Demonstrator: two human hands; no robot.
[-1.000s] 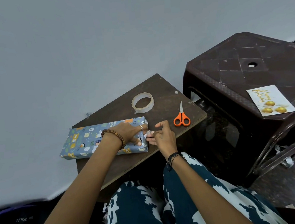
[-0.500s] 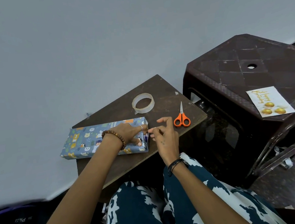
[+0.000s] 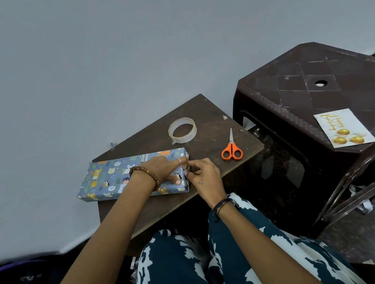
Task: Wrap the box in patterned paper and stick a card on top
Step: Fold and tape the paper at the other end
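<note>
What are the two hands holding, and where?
The left hand presses the blue animal-patterned wrapped box at its right end; the right hand pinches something small there, too tiny to identify.

Left hand [image 3: 165,169] flat, fingers [image 3: 178,182] spread; right hand [image 3: 204,176] curled, fingertips pinched together.

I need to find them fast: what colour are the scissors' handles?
Orange, on the scissors lying on the small table; the head view shows it.

Matt paper-wrapped box [image 3: 108,179]; scuffed wood table [image 3: 205,118]; glossy plastic stool [image 3: 291,102].
</note>
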